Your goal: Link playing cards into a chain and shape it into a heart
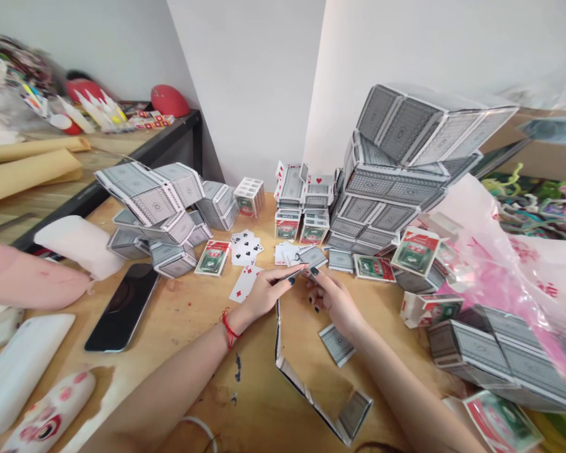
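Note:
My left hand (263, 294) pinches the upper end of a folded strip of joined playing cards (355, 415) between thumb and fingers. From there the strip hangs down and bends across the table toward me. Its card backs are grey-patterned. My right hand (336, 303) meets the left at the same card end, fingertips closed on it, the other fingers curled. A single face-down playing card (336, 344) lies beneath my right wrist. Just beyond my hands are loose face-up cards (246, 248) and a small pile of face-down cards (312, 255).
A tall stack of boxes made from cards (382, 211) rises at right; a lower one (151, 195) stands at left. Green-and-red card packs (213, 258) are scattered about. A black phone (122, 308) lies at left, near a white case (23, 371). Pink plastic bags (514, 251) crowd the right side.

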### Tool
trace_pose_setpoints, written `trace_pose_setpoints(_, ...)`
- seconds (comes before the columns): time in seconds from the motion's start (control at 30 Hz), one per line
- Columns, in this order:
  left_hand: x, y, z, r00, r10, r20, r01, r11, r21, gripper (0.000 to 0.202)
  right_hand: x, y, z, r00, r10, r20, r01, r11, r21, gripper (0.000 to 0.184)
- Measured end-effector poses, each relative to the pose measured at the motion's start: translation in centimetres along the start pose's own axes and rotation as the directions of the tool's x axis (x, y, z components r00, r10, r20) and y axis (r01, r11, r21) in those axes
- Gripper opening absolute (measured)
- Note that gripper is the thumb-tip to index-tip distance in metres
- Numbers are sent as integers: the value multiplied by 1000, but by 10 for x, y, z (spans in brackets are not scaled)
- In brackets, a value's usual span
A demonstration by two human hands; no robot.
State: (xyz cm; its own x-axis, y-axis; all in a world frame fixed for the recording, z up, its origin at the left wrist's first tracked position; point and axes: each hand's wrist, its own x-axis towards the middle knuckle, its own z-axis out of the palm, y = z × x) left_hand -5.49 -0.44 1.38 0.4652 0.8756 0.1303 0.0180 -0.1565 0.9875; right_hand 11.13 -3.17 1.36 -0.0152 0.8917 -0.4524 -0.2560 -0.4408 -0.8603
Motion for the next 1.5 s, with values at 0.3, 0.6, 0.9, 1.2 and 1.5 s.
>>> trace_pose_setpoints(0.3,0,2,4,999,-24,-27,24,1000,4,40,0,4,5,1000,-15,21,15,1000,-15,47)
trace_pose_setpoints(0.6,0,1,5,999,-41,-10,41,999,-27,41,0,8,12,999,-32,20,31,998,52,44)
trace_pose_setpoints(0.9,3,0,0,990,-16,-141,20,999,30,37,-1,5,11,983,24,181,-42,995,95,48)
trace_pose_setpoints(1.2,1,-4,-11,978,9,-211,13,995,103,35,-1,5,5,970,-11,241,46,989,-141,62)
trace_pose_setpoints(1.5,1,1,-12,990,15,-142,-6,998,66,36,0,6,2,962,-38,271,95,975,-200,68)
